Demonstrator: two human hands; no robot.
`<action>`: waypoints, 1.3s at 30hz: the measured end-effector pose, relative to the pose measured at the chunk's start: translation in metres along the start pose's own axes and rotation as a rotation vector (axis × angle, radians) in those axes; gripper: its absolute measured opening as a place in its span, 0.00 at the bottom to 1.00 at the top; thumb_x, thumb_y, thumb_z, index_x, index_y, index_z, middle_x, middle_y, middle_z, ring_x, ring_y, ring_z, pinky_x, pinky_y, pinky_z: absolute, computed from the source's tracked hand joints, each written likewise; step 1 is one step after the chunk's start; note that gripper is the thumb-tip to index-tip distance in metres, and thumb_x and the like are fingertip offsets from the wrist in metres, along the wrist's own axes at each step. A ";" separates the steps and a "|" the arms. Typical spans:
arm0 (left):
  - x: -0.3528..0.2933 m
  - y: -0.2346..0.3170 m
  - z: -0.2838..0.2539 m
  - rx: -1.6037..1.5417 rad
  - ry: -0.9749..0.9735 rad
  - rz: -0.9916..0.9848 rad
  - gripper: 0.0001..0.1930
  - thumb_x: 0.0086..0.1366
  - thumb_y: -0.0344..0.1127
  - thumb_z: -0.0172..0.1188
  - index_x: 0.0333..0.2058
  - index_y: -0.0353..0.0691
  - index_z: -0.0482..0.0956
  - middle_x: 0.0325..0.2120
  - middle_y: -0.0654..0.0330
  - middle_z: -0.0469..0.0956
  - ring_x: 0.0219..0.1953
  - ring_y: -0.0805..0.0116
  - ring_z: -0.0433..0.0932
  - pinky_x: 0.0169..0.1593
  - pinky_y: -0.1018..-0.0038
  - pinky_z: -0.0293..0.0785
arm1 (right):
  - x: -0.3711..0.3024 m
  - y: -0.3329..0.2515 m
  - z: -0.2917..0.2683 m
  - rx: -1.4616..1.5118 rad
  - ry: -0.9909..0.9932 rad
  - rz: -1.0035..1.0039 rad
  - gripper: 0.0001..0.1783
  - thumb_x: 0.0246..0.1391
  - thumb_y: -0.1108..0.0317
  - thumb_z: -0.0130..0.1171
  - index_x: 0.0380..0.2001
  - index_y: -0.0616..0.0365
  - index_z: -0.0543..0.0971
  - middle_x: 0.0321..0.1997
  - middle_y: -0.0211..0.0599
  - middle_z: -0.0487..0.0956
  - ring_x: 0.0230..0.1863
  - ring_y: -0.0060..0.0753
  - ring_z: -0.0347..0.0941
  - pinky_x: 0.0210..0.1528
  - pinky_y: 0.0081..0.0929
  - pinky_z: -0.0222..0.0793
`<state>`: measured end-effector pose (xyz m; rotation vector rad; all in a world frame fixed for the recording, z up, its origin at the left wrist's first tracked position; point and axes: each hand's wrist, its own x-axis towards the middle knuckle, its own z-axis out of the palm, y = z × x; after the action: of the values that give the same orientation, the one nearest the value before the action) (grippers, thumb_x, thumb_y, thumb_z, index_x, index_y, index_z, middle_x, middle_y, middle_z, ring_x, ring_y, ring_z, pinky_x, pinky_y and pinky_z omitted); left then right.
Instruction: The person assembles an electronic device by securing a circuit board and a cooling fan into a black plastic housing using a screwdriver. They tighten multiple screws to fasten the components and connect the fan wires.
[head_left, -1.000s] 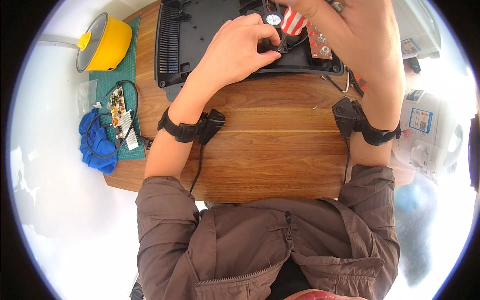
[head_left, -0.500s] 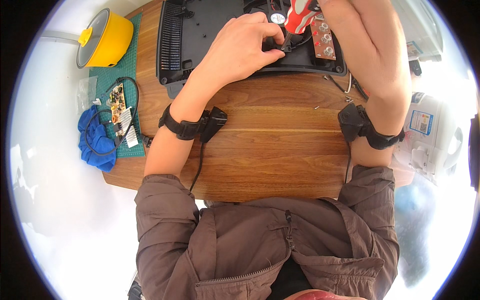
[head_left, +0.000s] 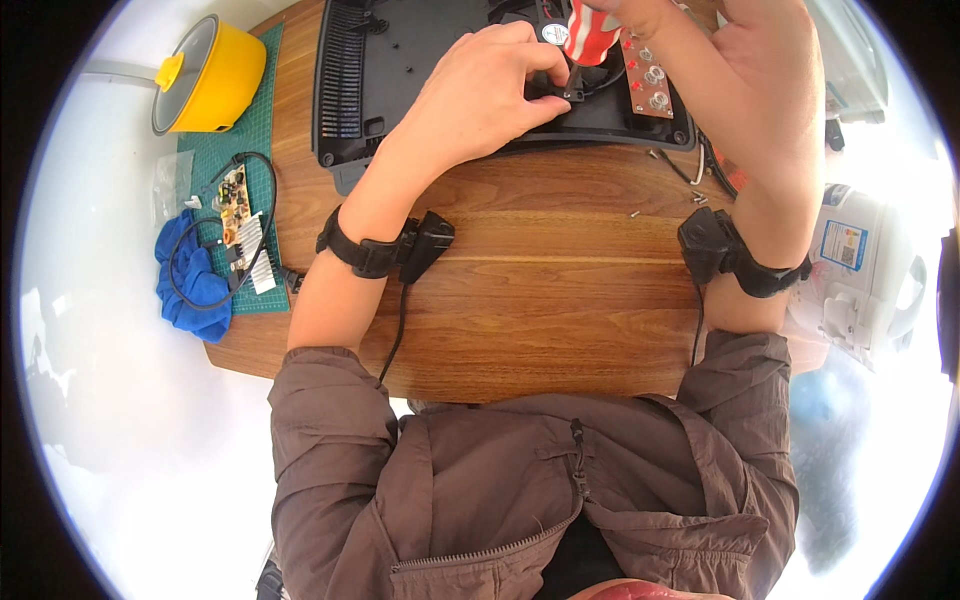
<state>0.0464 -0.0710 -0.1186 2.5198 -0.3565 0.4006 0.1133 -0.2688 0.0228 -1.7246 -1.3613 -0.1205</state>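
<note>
My right hand (head_left: 645, 15), mostly cut off by the top edge, grips a screwdriver (head_left: 592, 38) with a red-and-white handle. Its shaft points down into a black plastic housing (head_left: 375, 85) and meets a small black part (head_left: 573, 92) near the housing's front edge. My left hand (head_left: 485, 95) reaches in from the left, its thumb and forefinger curled round that small part beside the screwdriver's tip. The exact contact of those fingertips is partly hidden. A brown circuit board (head_left: 648, 85) with clear round pieces and red bits lies at the housing's right side.
Loose screws (head_left: 699, 198) and cables lie on the wooden table (head_left: 540, 300) in front of the housing. At left, a green cutting mat (head_left: 205, 155) bears a yellow pot (head_left: 222, 85), a component board (head_left: 236, 205) and a blue cloth (head_left: 190, 280). A white appliance (head_left: 860, 270) stands right.
My right hand and the screwdriver handle have shifted slightly, with the wrist turned and the handle rotated. My left hand stays almost in place at the small black part.
</note>
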 end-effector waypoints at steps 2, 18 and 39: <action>0.002 0.001 0.002 0.000 0.009 0.012 0.12 0.58 0.38 0.73 0.35 0.38 0.81 0.30 0.59 0.72 0.33 0.61 0.73 0.39 0.66 0.72 | -0.003 0.032 -0.001 -0.128 -0.032 -0.236 0.27 0.58 0.74 0.64 0.62 0.61 0.75 0.42 0.43 0.80 0.33 0.32 0.74 0.37 0.27 0.72; -0.004 0.002 0.002 -0.101 -0.021 -0.048 0.10 0.57 0.39 0.72 0.33 0.43 0.84 0.29 0.58 0.74 0.34 0.57 0.75 0.40 0.63 0.71 | -0.002 0.014 0.005 -0.206 -0.007 -0.188 0.25 0.51 0.80 0.66 0.55 0.60 0.81 0.40 0.42 0.81 0.37 0.31 0.76 0.43 0.27 0.73; -0.006 0.003 0.002 0.005 -0.050 -0.023 0.18 0.57 0.36 0.73 0.46 0.42 0.81 0.29 0.61 0.72 0.36 0.60 0.72 0.42 0.65 0.73 | -0.008 -0.016 0.024 -0.127 0.114 0.106 0.21 0.52 0.86 0.64 0.51 0.65 0.82 0.43 0.34 0.83 0.38 0.17 0.78 0.38 0.15 0.75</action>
<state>0.0399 -0.0737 -0.1206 2.5396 -0.3453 0.3303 0.0865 -0.2582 0.0139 -1.8627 -1.1986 -0.2463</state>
